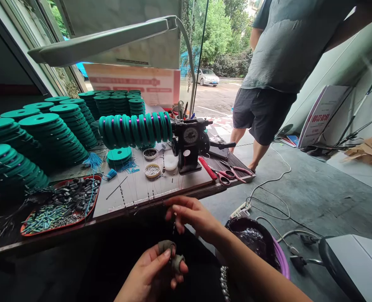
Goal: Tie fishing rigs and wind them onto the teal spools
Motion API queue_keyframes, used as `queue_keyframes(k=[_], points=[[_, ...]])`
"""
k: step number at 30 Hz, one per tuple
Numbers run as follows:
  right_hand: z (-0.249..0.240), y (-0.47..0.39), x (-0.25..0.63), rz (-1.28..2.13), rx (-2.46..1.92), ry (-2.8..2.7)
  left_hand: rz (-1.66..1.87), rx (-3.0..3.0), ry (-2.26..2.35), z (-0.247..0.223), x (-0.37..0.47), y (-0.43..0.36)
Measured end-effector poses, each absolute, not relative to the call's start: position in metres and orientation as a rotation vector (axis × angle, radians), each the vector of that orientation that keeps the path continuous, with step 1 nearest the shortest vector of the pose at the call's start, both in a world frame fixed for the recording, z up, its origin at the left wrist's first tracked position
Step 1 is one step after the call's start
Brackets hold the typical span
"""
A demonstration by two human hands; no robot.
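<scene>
My left hand [154, 265], with cloth or tape wrapped round its fingertips, is closed in a pinch above my lap. Just above it, my right hand [194, 216] also has its fingers pinched together, in front of the table edge. A thin line strung with small dark beads [174, 225] runs between the two hands; its ends are hidden by the fingers. Several thin lines with small black beads [122, 196] lie across the near edge of the white board [110, 205]. Behind the hands stands a black hand-crank winder [190, 144] carrying a row of green foam spools [135, 131].
Stacks of green spools [52, 134] fill the table's left. A red-rimmed tray [96, 201] holds sinkers and small tubes. Bead dishes [152, 170], scissors [224, 177] and pliers [238, 171] lie nearby. A purple bin [285, 262] and cables stand right. A person [274, 63] stands beyond.
</scene>
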State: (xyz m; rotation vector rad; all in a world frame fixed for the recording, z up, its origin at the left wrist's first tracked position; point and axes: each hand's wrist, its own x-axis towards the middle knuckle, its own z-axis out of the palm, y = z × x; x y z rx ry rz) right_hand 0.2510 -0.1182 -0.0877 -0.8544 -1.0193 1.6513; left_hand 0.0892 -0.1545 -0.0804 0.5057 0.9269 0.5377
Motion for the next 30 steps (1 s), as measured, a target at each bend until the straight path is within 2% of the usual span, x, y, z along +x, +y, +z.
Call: queue_keyframes(k=[3,7,9,20,26,30], points=[[-0.092,-0.132,0.254,1.663,-0.926,-1.333,0.559,0.543,0.913,-0.083,0.09,-0.156],[-0.092,-0.144,0.252,1.299,-1.025,-1.668,0.587,0.651,0.878,-0.087,0.091,-0.156],[-0.091,-0.145,0.249,1.236,-1.057,-1.723,0.591,0.664,0.877,-0.09,0.091,-0.156],[-0.098,-0.141,0.25,1.901,-0.912,-1.204,0.558,0.627,0.891,-0.089,0.091,-0.155],[-0.082,-0.123,0.248,1.706,-0.962,-1.099,0.557,0.669,0.928,-0.088,0.089,-0.153],[-0.062,-0.103,0.243,1.622,-0.835,-1.122,0.624,0.711,0.986,-0.08,0.088,-0.15]])
